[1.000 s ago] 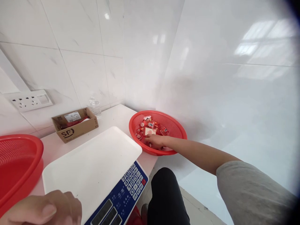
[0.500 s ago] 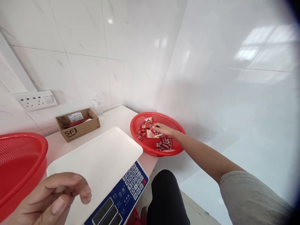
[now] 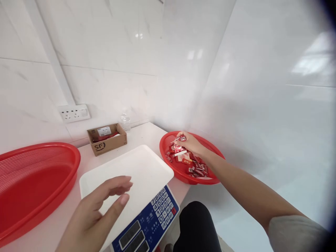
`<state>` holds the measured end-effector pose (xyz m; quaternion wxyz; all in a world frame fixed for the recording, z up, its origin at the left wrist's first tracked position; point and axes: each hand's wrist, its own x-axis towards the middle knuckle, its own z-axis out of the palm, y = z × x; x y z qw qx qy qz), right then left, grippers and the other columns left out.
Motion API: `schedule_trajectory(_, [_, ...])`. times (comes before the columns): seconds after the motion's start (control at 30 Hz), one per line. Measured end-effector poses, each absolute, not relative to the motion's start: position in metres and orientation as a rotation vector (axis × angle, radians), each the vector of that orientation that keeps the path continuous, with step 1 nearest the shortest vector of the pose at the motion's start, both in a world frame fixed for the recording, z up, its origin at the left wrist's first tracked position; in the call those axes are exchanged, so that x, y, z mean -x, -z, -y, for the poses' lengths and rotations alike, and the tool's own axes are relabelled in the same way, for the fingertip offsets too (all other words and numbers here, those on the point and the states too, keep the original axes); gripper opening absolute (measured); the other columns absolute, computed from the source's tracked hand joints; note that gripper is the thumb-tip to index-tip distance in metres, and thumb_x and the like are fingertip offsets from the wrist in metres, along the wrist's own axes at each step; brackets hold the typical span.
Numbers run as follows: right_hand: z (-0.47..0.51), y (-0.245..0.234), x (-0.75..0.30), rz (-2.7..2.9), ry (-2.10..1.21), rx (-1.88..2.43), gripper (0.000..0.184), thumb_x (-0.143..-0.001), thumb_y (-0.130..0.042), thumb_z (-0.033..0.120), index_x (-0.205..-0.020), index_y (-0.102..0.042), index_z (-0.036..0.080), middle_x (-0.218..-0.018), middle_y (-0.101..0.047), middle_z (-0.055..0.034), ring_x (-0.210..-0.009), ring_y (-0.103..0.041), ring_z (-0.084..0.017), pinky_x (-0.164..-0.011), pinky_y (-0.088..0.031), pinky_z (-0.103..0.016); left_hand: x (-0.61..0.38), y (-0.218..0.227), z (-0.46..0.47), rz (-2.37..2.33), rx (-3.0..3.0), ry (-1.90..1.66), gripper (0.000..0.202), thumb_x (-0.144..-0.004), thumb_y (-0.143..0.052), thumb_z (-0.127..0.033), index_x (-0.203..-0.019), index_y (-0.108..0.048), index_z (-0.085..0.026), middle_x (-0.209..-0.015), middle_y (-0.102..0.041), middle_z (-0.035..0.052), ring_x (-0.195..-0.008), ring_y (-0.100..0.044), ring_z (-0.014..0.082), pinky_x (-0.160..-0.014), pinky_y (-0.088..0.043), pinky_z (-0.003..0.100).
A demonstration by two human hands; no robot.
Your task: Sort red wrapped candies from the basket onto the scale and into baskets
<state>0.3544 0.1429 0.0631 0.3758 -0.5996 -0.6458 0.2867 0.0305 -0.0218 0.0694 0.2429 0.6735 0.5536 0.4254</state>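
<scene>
My right hand reaches into the red perforated basket at the right end of the table. Its fingers are closed on small red-and-white wrapped candies at the left of the pile; how many is hidden. More red candy packets lie in the basket's near side, below my wrist. Over the white pan of the scale hovers my left hand, thumb and curled fingers apart, nothing between them. The scale's blue keypad panel faces me.
Another red basket stands at the left. Behind the scale are a cardboard box with red items inside and a clear plastic bottle. Tiled walls meet behind the table, with a socket panel on the left one.
The view has turned left, so everything sits further right. My left hand has moved inward over the scale and its fingers show more fully. My right hand remains in the basket among the candies.
</scene>
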Motion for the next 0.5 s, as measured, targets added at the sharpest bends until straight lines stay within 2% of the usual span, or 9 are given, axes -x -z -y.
schedule_trajectory(0.07, [-0.133, -0.071, -0.323, 1.707, -0.854, 1.45, 0.029, -0.07, -0.063, 0.035, -0.092, -0.047, 0.024, -0.078, -0.06, 0.0029, -0.067, -0.06, -0.015, -0.059, -0.048, -0.027, -0.033, -0.068, 0.016, -1.56, -1.999, -1.051, 0.035, -0.085, -0.047, -0.049, -0.113, -0.057, -0.031, -0.117, -0.062, 0.0036, -0.105, -0.06, 0.0246, -0.058, -0.057, 0.026])
schedule_trajectory(0.13, [-0.123, -0.075, -0.292, 1.769, -0.955, 1.369, 0.028, -0.069, -0.065, 0.032, -0.091, -0.049, 0.024, -0.077, -0.059, 0.0035, -0.067, -0.06, -0.014, -0.06, -0.047, -0.026, -0.034, -0.065, 0.011, -1.633, -2.172, -0.973, 0.038, -0.088, -0.044, -0.045, -0.123, -0.05, -0.032, -0.13, -0.054, 0.0029, -0.12, -0.049, 0.0263, -0.075, -0.057, 0.034])
schedule_trajectory(0.2, [-0.117, -0.074, -0.263, 1.821, -1.067, 1.282, 0.027, -0.07, -0.065, 0.031, -0.093, -0.05, 0.024, -0.078, -0.059, 0.0034, -0.07, -0.059, -0.014, -0.063, -0.048, -0.026, -0.034, -0.061, 0.007, -1.668, -2.306, -0.883, 0.042, -0.09, -0.042, -0.043, -0.13, -0.043, -0.033, -0.139, -0.045, 0.0027, -0.131, -0.035, 0.0275, -0.095, -0.046, 0.045])
schedule_trajectory(0.23, [-0.114, -0.073, -0.251, 1.844, -1.121, 1.242, 0.026, -0.072, -0.063, 0.03, -0.094, -0.05, 0.024, -0.081, -0.059, 0.0031, -0.071, -0.059, -0.014, -0.064, -0.048, -0.027, -0.034, -0.059, 0.005, -1.667, -2.351, -0.83, 0.044, -0.091, -0.042, -0.043, -0.133, -0.04, -0.032, -0.142, -0.042, 0.0031, -0.134, -0.029, 0.028, -0.1, -0.04, 0.048])
schedule_trajectory(0.37, [-0.109, -0.061, -0.219, 1.898, -1.224, 1.168, 0.024, -0.079, -0.057, 0.027, -0.102, -0.051, 0.025, -0.097, -0.059, 0.0002, -0.077, -0.058, -0.013, -0.07, -0.048, -0.027, -0.033, -0.053, 0.001, -1.633, -2.411, -0.649, 0.048, -0.093, -0.039, -0.044, -0.138, -0.033, -0.031, -0.147, -0.033, 0.0048, -0.138, -0.019, 0.0277, -0.104, -0.033, 0.052])
schedule_trajectory(0.5, [-0.107, -0.051, -0.211, 1.918, -1.241, 1.178, 0.026, -0.086, -0.047, 0.03, -0.11, -0.05, 0.023, -0.098, -0.061, -0.0034, -0.08, -0.059, -0.014, -0.068, -0.049, -0.027, -0.033, -0.054, -0.001, -1.73, -2.39, -0.554, 0.045, -0.093, -0.038, -0.04, -0.136, -0.037, -0.027, -0.147, -0.032, 0.0073, -0.138, -0.017, 0.0283, -0.105, -0.029, 0.054])
